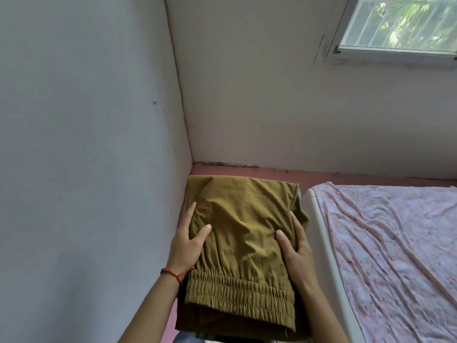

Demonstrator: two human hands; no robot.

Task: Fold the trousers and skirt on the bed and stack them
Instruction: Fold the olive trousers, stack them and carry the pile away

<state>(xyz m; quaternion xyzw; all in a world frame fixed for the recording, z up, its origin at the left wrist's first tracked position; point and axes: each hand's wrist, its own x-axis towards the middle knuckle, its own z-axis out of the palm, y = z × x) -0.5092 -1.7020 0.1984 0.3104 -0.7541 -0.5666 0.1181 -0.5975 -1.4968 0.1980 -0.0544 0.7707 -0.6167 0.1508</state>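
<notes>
Beside the bed (321, 219), both hands grip crinkly, squarely folded olive trousers (242, 233), thumbs on top.

Pale room corner, daylight from a window

Plain walls (272, 107) meet at 12 o'clock; barred window (400, 23) at 2 o'clock; pink floor (321, 175); bed (395, 256) at 4 o'clock.

Soft daylight came through the window (400, 23) at upper right, leaving the walls (86, 120) dim and grey. Shadows were faint and diffuse. The wide lens bowed the wall corner, and fine detail looked slightly smeared throughout.
</notes>
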